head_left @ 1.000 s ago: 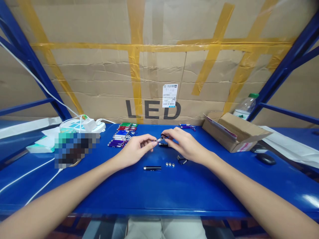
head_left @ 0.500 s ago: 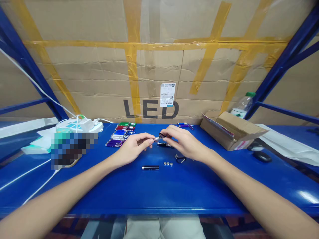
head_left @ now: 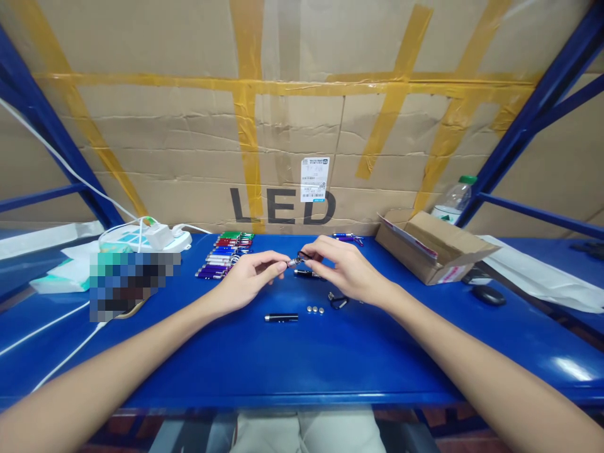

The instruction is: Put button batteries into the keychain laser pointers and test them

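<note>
My left hand is closed, thumb and fingers pinching one end of a small silvery penlight. At its other end, my right hand pinches the end cap with a black carabiner clip; the fingers partly hide both parts. Beneath the hands lies a black penlight, partly covered by my right fingers. Nearer to me are a black penlight tube, three button cells in a row, and another black carabiner clip with a metal cap.
Penlights in several colours are lined up at the back left, with blue ones at the back right. A power strip and cables lie left. Right are an open cardboard box, a bottle and a black mouse.
The whole view has shifted slightly, so everything sits a little further left. Both hands keep their pinch on the penlight, with barely any finger movement visible.
</note>
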Motion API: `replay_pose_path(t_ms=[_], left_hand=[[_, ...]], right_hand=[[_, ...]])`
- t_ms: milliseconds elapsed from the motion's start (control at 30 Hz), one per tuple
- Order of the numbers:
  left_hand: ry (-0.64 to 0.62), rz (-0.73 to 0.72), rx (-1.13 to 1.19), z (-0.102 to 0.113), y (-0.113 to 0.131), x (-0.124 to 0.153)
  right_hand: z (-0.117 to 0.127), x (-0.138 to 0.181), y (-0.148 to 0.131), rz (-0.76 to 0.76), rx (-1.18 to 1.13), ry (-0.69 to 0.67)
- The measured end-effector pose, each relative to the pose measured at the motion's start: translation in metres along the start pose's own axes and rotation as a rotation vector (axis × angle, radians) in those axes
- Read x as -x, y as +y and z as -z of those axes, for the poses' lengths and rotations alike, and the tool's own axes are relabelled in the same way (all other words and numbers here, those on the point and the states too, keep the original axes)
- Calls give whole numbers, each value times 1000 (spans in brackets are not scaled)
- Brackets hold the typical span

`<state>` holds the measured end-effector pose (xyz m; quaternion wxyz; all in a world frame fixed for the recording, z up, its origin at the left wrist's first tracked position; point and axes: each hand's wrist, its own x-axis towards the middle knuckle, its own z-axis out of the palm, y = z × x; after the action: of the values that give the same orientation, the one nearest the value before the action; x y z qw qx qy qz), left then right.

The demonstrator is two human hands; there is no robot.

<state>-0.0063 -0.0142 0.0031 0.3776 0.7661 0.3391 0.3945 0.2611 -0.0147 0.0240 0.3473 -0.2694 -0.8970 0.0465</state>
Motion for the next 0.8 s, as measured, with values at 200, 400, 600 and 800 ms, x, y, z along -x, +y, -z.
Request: replay_pose_path(t_ms=[200,400,600,800], left_hand=[[-15,-32,-43,1,0,1],[0,-69,-101,1,1,1],[2,-93,-134,2,-1,1],[40,-178,-210,4,-6,0]], right_hand=[[-2,-1,-1,12,-20,7],[-3,-2,-7,-2,-68,21],[-5,-3,-11,-33,-104,41],[-8,-4,-15,-75,-144,78]])
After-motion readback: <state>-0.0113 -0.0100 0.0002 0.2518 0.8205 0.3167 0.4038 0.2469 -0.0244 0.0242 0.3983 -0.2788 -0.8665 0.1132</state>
